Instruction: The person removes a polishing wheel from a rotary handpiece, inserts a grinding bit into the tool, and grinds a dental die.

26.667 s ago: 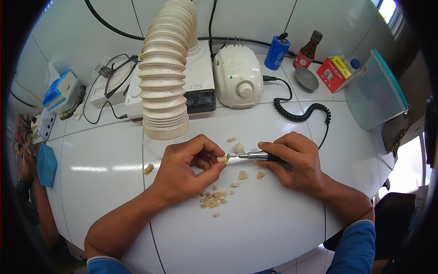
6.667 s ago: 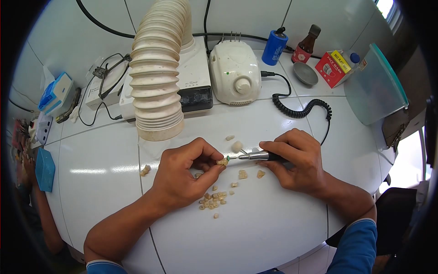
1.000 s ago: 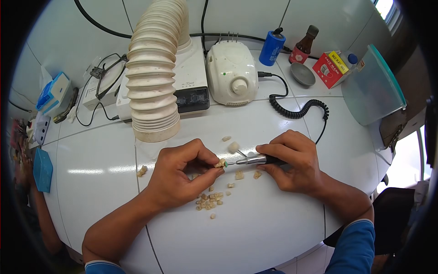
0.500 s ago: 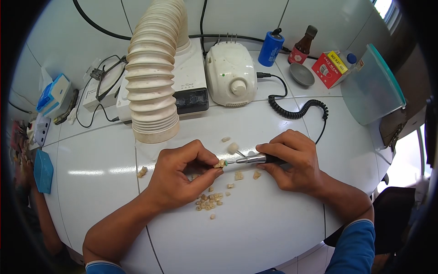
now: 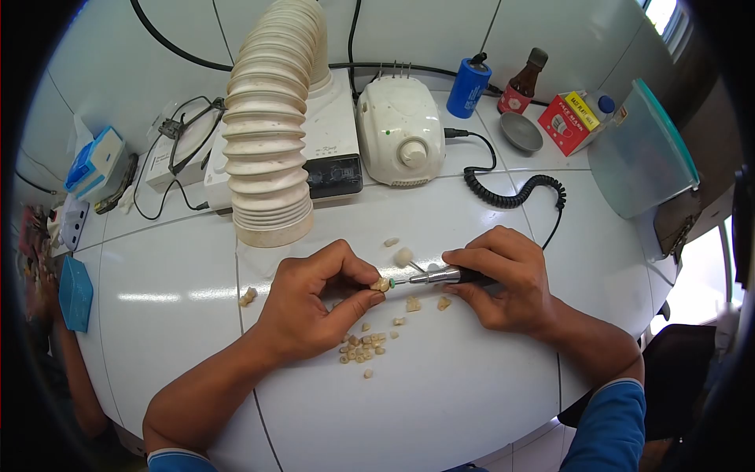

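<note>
My left hand (image 5: 314,299) pinches a small tooth-coloured dental crown piece (image 5: 381,285) between thumb and fingertips. From the other side, my right hand (image 5: 507,279) grips a silver and black rotary handpiece (image 5: 440,275). Its thin shank ends in a green bit (image 5: 392,283) that appears to touch the crown piece. Just beyond the handpiece lies a round whitish head on a metal shank (image 5: 403,257). Nearer me, several loose cream-coloured crown pieces (image 5: 362,348) are clustered on the white table (image 5: 440,393), with a few others scattered around. Part of the cluster is behind my left hand.
A ribbed suction hose (image 5: 271,134) hangs over the table's back left. Behind it stands a white control unit (image 5: 401,134) with a coiled black cord (image 5: 503,197). A plastic tub (image 5: 641,149) is at right. Another person's arm (image 5: 75,370) shows at far left, near a blue tray (image 5: 75,295).
The camera view has shifted very slightly. Both hands keep their holds, and the green bit stays at the crown piece.
</note>
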A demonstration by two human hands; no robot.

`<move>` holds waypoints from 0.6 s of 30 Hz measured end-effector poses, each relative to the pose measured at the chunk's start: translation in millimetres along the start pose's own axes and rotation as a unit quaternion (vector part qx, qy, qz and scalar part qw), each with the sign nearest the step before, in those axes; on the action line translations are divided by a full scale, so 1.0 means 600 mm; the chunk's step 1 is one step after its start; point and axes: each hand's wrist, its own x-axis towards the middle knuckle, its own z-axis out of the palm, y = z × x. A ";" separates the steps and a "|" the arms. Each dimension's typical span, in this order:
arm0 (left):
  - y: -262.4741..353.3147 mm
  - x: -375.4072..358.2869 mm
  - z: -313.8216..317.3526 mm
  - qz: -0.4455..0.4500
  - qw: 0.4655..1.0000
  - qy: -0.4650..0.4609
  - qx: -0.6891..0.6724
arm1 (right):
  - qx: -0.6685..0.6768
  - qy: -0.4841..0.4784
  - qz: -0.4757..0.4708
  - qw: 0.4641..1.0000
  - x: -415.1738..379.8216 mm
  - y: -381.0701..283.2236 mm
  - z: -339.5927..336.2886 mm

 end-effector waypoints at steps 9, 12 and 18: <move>0.002 0.000 -0.002 -0.001 1.000 -0.005 -0.005 | -0.001 -0.004 0.000 1.000 -0.001 0.000 0.001; 0.008 0.001 -0.002 -0.006 1.000 -0.013 0.003 | -0.002 -0.012 -0.007 1.000 0.001 -0.001 -0.001; 0.005 0.000 -0.002 -0.010 1.000 -0.013 0.001 | -0.002 -0.011 -0.005 1.000 -0.001 0.001 0.000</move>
